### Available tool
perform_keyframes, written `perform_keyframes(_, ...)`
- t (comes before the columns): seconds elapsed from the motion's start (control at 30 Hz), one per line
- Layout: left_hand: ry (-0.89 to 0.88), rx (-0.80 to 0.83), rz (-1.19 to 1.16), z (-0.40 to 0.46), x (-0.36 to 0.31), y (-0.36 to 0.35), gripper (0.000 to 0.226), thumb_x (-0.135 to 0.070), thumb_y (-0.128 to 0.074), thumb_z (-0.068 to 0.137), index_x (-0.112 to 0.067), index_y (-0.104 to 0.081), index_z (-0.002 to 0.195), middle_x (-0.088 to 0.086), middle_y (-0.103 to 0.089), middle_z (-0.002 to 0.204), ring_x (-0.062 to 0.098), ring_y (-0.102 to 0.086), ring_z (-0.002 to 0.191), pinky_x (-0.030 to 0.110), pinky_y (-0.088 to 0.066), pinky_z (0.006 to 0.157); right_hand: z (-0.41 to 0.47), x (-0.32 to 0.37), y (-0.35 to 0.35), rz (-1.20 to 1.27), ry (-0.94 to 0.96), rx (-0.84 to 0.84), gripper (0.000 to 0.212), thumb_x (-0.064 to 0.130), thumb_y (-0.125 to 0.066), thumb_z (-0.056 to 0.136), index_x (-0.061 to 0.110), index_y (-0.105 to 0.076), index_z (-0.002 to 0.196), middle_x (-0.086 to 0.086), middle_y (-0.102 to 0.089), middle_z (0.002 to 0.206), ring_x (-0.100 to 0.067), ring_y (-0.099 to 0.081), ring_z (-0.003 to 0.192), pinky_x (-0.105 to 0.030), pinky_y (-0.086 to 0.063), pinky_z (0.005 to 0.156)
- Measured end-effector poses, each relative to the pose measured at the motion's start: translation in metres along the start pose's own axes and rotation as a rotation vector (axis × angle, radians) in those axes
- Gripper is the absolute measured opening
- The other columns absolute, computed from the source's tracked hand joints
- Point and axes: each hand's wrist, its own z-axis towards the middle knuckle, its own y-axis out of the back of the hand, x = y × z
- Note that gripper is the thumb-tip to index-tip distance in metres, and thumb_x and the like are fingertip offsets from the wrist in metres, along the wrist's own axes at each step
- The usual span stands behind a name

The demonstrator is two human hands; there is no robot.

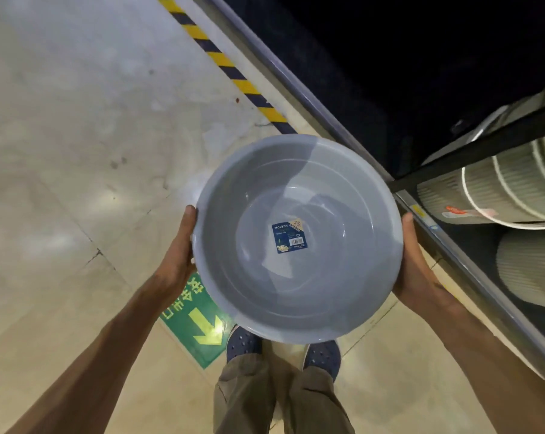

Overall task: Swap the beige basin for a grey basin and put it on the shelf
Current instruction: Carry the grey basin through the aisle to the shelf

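Observation:
A round grey basin (324, 189) with a blue label at its bottom is held level in front of me, above my feet. My left hand (178, 255) grips its left rim, thumb over the edge. On the opposite rim my right hand (413, 264) holds it the same way. Beige ribbed basins (496, 189) lie stacked on their sides on the shelf (471, 267) to the right, close to my right hand. Another beige basin (527, 264) lies below them at the right edge.
A dark upright post (484, 145) crosses the shelf front. Beyond it the shelf bay is dark. A yellow-and-black hazard stripe (221, 59) runs along the shelf base. On the tiled floor a green arrow sign (199, 324) lies by my shoes.

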Motion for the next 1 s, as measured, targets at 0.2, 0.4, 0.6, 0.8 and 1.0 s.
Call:
perform_keyframes(0.2, -0.075, -0.036, -0.049, -0.049, -0.040, 0.089, 0.080, -0.092, -0.023, 0.087, -0.046, -0.058, 0.143, -0.003, -0.068, 0.140, 0.029, -0.060, 0.133, 0.064, -0.041, 0.114, -0.033, 0.068, -0.080, -0.149, 0.041, 0.145, 0.069, 0.078, -0.017, 0.098, 0.046, -0.064, 0.137, 0.000, -0.070, 0.138, -0.024, -0.063, 0.132, -0.059, -0.039, 0.118)
perform_keyframes(0.4, -0.084, -0.099, -0.102, -0.083, -0.094, 0.176, 0.081, -0.092, -0.027, 0.087, -0.045, -0.053, 0.146, 0.002, -0.068, 0.138, 0.034, -0.064, 0.128, 0.068, -0.046, 0.108, -0.061, 0.138, -0.174, -0.254, 0.074, 0.212, 0.062, 0.078, -0.017, 0.098, 0.057, -0.069, 0.123, 0.011, -0.074, 0.129, -0.018, -0.061, 0.133, -0.058, -0.038, 0.120)
perform_keyframes(0.6, -0.077, -0.149, -0.128, -0.081, -0.155, 0.243, 0.085, -0.098, -0.033, 0.079, -0.046, -0.053, 0.144, 0.003, -0.071, 0.132, 0.036, -0.066, 0.122, 0.069, -0.049, 0.103, -0.064, 0.203, -0.261, -0.194, 0.099, 0.075, 0.062, 0.072, -0.023, 0.101, 0.058, -0.078, 0.077, 0.016, -0.081, 0.091, -0.025, -0.065, 0.121, -0.058, -0.042, 0.117)
perform_keyframes(0.8, -0.071, -0.177, -0.124, -0.033, -0.213, 0.274, 0.085, -0.099, -0.035, 0.077, -0.047, -0.055, 0.141, 0.003, -0.072, 0.129, 0.035, -0.068, 0.119, 0.068, -0.051, 0.101, -0.005, 0.248, -0.293, -0.138, 0.070, 0.139, 0.065, 0.092, -0.041, 0.084, 0.045, -0.079, 0.108, 0.000, -0.073, 0.132, -0.027, -0.064, 0.129, -0.056, -0.042, 0.117)
perform_keyframes(1.0, -0.084, -0.180, -0.066, 0.051, -0.274, 0.284, 0.078, -0.093, -0.036, 0.080, -0.044, -0.054, 0.138, 0.000, -0.071, 0.127, 0.032, -0.069, 0.116, 0.067, -0.053, 0.100, 0.063, 0.288, -0.313, -0.156, 0.077, 0.199, 0.075, 0.094, -0.032, 0.084, 0.047, -0.068, 0.131, 0.004, -0.071, 0.136, -0.022, -0.059, 0.135, -0.054, -0.037, 0.120)
